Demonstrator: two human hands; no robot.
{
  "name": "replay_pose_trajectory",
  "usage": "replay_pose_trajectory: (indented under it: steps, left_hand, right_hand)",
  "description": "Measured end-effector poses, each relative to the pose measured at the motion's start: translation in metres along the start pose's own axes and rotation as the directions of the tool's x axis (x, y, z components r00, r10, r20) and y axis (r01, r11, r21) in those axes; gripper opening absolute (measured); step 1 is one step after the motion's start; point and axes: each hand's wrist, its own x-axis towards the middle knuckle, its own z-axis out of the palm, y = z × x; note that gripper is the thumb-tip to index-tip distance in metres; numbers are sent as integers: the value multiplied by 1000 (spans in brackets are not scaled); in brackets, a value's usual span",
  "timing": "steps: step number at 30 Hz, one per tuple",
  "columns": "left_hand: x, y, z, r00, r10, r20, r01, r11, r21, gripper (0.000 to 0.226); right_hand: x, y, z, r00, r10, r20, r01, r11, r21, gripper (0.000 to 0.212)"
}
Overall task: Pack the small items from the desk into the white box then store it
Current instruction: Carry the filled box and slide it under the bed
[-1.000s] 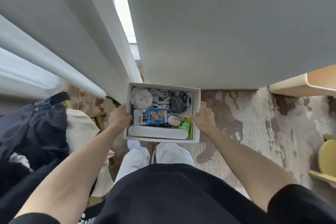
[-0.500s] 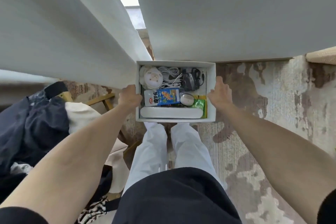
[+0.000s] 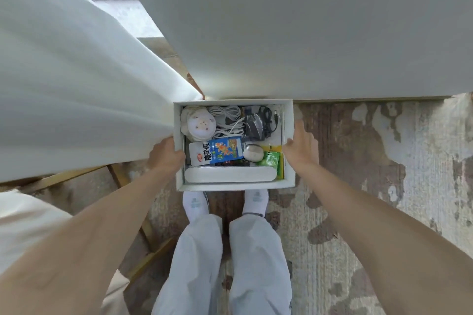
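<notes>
Over rug | left grip, right grip grasping white box | carton: Chinese print

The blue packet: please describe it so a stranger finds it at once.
Look into the white box at the picture's centre. The blue packet lies in its middle, beside the long white case. Only it is blue, with orange fish.
</notes>
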Motion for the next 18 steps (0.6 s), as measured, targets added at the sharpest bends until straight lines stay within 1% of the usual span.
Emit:
replay_pose_trajectory:
  steps: [3,7,10,13,16,18]
  left_hand:
    - [28,2,25,1000,-4,-13,3,1000,-30,20]
    - [58,7,49,997,-43,-58,43,999,4,20]
    - [78,7,61,993,-75,-92,77,997,8,22]
    - [91,9,68,985,-99,-140,100,995,-4,22]
    - [98,11,67,981,-88,-171,91,996,5,24]
    - [96,12,65,985,-50,-164,54,998,19,26]
  right_hand:
    - [31,10,17,999,-47,3,47,999,-18,43]
    - [65,18,37,998,-58,-10,58,998,-21,39]
    - [82,20,50,997,-76,4,76,997,-21,42]
    - [95,20,62,996,-84,-5,84,996,-20,40]
    - [100,18,68,997,-78,-20,77,996,-33,44]
    - [98,21,68,997,-74,-18,74,997,-22,47]
